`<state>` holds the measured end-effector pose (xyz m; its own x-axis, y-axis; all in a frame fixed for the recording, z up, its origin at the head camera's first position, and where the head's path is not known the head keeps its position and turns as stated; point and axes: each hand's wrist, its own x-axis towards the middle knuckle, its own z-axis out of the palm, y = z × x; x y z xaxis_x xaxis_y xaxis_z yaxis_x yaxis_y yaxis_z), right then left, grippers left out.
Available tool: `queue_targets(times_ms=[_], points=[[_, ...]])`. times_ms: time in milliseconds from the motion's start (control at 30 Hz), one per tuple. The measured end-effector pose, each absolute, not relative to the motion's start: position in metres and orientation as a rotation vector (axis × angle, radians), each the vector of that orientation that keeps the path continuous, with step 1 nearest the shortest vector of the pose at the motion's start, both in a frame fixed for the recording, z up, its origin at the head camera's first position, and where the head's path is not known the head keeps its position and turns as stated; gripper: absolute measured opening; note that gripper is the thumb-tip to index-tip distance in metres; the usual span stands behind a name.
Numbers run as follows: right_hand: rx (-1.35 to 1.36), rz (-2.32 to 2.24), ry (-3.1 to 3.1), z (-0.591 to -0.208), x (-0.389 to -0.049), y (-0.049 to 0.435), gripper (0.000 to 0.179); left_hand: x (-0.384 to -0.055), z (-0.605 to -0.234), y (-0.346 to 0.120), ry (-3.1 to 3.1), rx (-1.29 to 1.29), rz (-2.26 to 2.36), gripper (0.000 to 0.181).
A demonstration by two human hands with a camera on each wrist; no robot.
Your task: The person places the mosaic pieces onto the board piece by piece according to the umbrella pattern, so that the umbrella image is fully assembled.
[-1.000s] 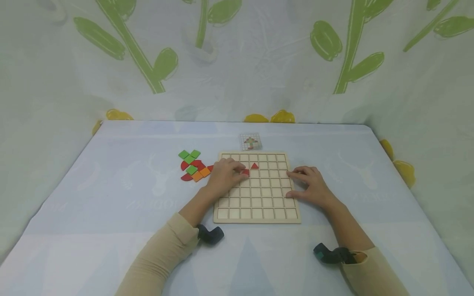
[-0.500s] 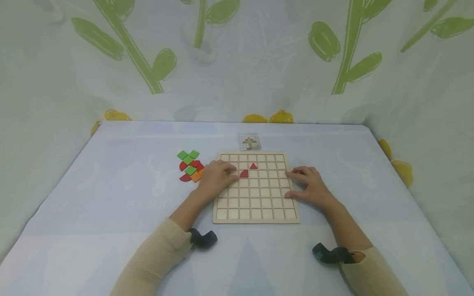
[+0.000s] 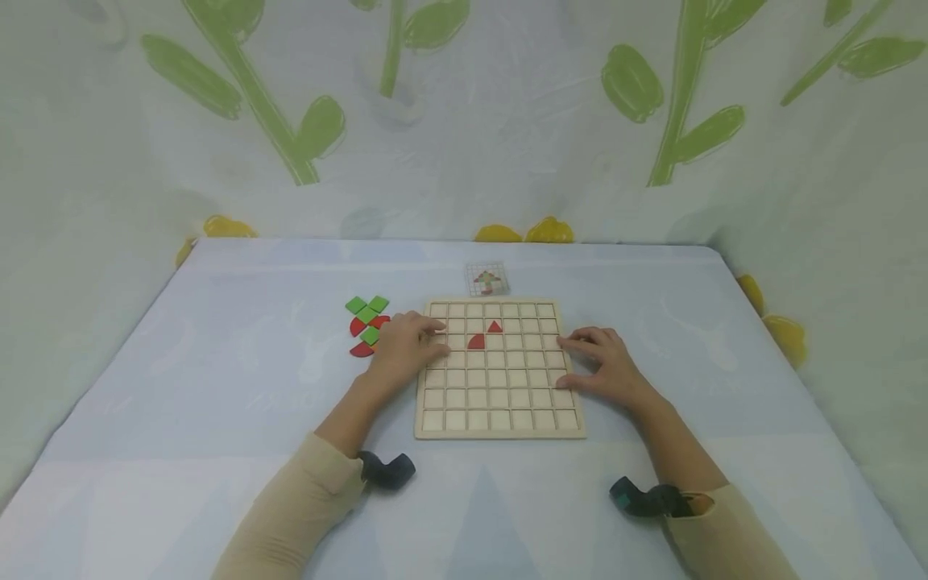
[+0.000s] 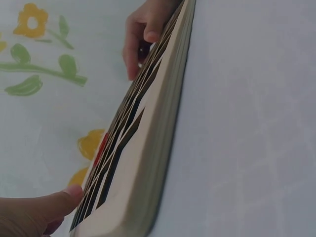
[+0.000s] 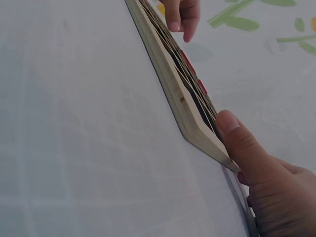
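Note:
A light wooden grid board lies flat on the table. Two red pieces sit in its upper cells: a small triangle and a quarter-round piece. My left hand is over the board's left edge, thumb and fingers apart with nothing seen between them. Its wrist view shows the left thumb close to the board's rim. At the opposite edge rests my right hand, forefinger and thumb spread along the rim. In the right wrist view the right thumb touches the rim from above.
Left of the board lie several loose pieces, among them a green square and a red rounded piece, partly hidden by my left hand. Behind the board is a small pattern card. A patterned cloth covers the table.
My left hand has let go of the red quarter-round piece in its cell and drawn back left to the board's edge. My right hand keeps its place.

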<state>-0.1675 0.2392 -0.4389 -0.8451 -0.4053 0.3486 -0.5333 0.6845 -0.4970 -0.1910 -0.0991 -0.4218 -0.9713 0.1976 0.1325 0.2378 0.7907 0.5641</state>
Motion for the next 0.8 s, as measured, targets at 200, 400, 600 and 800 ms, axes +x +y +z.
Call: queue_targets(times_ms=[200, 400, 600, 800], points=[[0.758, 0.881, -2.688, -0.44, -0.167, 0.238, 0.064, -0.192, -0.42, -0.108, -2.917, -0.314, -0.938, 0.039], [0.74, 0.859, -2.705, -0.44, -0.168, 0.239, 0.064, -0.195, -0.416, -0.118, -2.903, -0.257, -0.854, 0.039], [0.744, 0.872, -2.717, -0.44, -0.167, 0.239, 0.064, -0.195, -0.415, -0.128, -2.899, -0.207, -0.765, 0.036], [0.746, 0.867, -2.713, -0.44, -0.167, 0.24, 0.064, -0.196, -0.416, -0.129, -2.929, -0.209, -0.759, 0.033]])
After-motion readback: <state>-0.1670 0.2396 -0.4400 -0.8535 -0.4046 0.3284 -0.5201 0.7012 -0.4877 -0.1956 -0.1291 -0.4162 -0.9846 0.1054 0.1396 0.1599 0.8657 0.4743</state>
